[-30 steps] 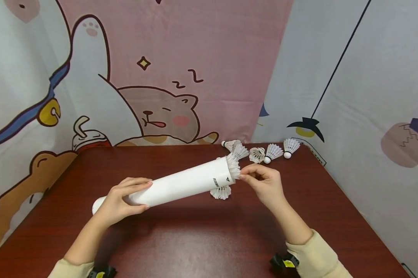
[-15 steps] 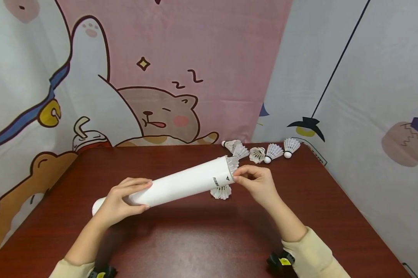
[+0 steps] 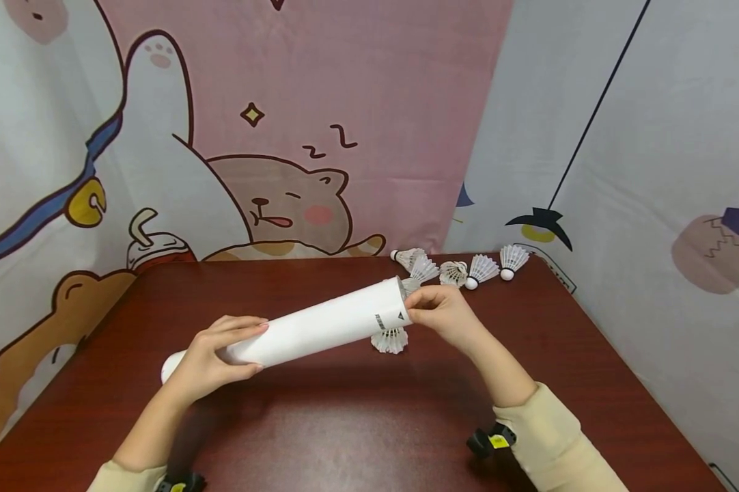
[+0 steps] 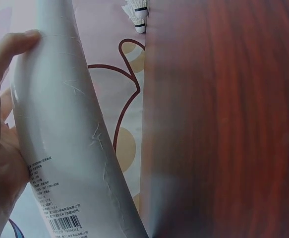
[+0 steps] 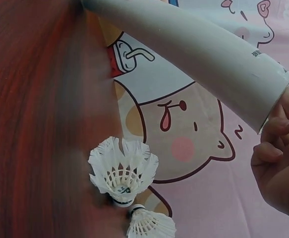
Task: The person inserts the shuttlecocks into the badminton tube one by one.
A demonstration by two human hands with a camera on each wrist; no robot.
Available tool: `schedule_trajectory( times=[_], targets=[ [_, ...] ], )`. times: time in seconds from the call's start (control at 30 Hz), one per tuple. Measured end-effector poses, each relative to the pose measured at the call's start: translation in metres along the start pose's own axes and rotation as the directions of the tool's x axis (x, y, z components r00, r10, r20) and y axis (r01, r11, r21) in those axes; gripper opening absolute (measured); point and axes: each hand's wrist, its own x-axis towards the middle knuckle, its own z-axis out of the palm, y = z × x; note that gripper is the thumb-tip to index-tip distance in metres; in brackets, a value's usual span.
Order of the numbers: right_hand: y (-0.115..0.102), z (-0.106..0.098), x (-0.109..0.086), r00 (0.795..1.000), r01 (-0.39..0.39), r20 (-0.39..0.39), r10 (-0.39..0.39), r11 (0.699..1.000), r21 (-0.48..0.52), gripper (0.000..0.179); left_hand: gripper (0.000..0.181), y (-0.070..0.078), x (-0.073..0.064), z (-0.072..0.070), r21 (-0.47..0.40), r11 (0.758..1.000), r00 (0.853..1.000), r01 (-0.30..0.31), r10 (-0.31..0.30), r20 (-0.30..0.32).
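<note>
My left hand (image 3: pixel 212 352) grips the lower end of a long white shuttlecock tube (image 3: pixel 320 324), thumb on one side and fingers on the other. The tube slants up to the right, its mouth facing right. At that mouth my right hand (image 3: pixel 440 314) has thumb and forefinger together, pinching the feathers of a shuttlecock (image 3: pixel 410 286) that sits mostly inside the tube. In the right wrist view the fingertips (image 5: pixel 288 106) reach into the opening, and the other fingers are curled. The tube wall hides the shuttlecock's cork. Printed text and a barcode (image 4: pixel 65 223) show on the tube in the left wrist view.
On the dark red wooden table (image 3: pixel 345 424), one shuttlecock (image 3: pixel 390 341) lies partly behind the tube. Several more, including one shuttlecock (image 3: pixel 481 270), lie along the back edge. A cartoon-printed cloth (image 3: pixel 357 89) hangs behind. Black devices (image 3: pixel 491 441) are on both wrists.
My right hand has moved left to the tube's mouth, and the shuttlecock there has slid deeper inside, with fewer feathers showing. The left hand and the tube have stayed put.
</note>
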Motion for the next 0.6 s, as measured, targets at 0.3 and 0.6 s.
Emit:
schedule_trajectory(
  times=[0.3,0.6],
  targets=[
    [-0.002,-0.005,0.000,0.998,-0.010,0.057,0.011,1.000,-0.006,0.007,0.059,0.000,0.001,0.002,-0.005,1.000,1.000,0.008,-0.008,0.010],
    [0.007,-0.023,-0.003,0.998,0.031,-0.053,-0.037,0.994,-0.102,0.010,0.058,-0.001,0.000,0.000,-0.022,0.999,0.999,0.032,-0.032,0.004]
  ],
)
